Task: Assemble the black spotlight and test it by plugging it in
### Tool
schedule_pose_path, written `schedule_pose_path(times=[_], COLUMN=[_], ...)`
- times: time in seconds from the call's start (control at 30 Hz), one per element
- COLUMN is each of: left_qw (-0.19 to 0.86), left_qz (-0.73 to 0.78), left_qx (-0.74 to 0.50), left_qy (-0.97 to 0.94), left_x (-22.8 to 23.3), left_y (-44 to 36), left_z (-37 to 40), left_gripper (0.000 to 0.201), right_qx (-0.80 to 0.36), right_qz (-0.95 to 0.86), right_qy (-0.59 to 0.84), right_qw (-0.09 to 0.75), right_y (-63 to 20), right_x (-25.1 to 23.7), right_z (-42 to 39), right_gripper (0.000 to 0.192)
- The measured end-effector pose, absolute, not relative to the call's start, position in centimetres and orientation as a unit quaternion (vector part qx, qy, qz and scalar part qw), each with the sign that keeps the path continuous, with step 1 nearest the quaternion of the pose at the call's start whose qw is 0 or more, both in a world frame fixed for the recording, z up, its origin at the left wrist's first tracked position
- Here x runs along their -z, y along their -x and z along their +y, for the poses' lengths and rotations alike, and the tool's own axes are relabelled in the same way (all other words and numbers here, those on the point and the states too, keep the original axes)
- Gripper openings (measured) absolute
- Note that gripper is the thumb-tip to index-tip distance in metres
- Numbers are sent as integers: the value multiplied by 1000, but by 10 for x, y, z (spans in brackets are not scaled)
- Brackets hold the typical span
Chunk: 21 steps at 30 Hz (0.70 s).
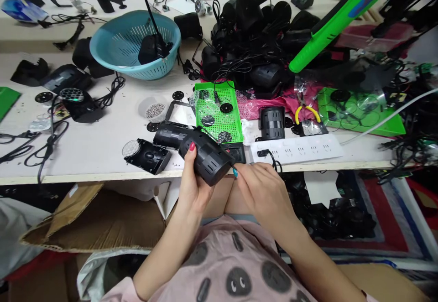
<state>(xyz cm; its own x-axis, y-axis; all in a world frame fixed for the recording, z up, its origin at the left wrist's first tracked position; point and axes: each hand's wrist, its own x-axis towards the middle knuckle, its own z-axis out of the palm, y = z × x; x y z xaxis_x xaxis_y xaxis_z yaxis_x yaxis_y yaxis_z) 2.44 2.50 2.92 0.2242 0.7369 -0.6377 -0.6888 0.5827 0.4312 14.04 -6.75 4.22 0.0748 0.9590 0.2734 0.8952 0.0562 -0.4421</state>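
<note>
A black cylindrical lamp housing (207, 156) with slots in its side is held just below the table's front edge. My left hand (192, 181) grips it from underneath, thumb on top. My right hand (262, 190) touches the housing's right end with its fingertips, fingers curled. Just behind it on the table lie another black housing (170, 134) and a black end cap with a lens disc (147, 156). A green perforated tray (227, 94) holding small round discs sits beyond them.
A white power strip (301, 148) lies right of the hands, with a black ribbed cylinder (272, 122) and yellow-handled pliers (307, 111) behind it. A teal basket (135, 44) stands at back left, a pile of black housings (253, 33) at back centre. Another person's hands are at the far edge.
</note>
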Motion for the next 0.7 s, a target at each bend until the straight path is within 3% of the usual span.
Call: schedule_pose_path(times=[0.07, 0.2, 0.27, 0.37, 0.43, 0.57, 0.7], left_qw=[762, 709, 697, 706, 717, 744, 789], left_qz=[441, 489, 530, 545, 536, 500, 433], left_qx=[-474, -505, -478, -443, -433, -426, -415], left_qy=[-23, -56, -69, -93, -108, -122, -135], left_x=[-31, -38, -36, -25, -20, -20, -17], left_y=[-25, -16, -9, -4, -4, 0, 10], left_z=[23, 15, 12, 12, 14, 11, 9], left_gripper=[36, 31, 39, 46, 46, 51, 62], right_qx=[-50, -165, -127, 53, 40, -14, 4], right_qz=[-686, -709, -658, -443, -364, -383, -380], right_qy=[674, 614, 618, 618, 599, 605, 586], right_qw=[268, 305, 411, 648, 712, 698, 716], right_y=[-143, -174, -209, -277, -319, -350, -305], right_x=[-42, -48, -55, -74, -90, -99, -82], right_z=[-67, -59, -39, 17, 57, 92, 65], right_gripper=[24, 24, 27, 45, 52, 33, 30])
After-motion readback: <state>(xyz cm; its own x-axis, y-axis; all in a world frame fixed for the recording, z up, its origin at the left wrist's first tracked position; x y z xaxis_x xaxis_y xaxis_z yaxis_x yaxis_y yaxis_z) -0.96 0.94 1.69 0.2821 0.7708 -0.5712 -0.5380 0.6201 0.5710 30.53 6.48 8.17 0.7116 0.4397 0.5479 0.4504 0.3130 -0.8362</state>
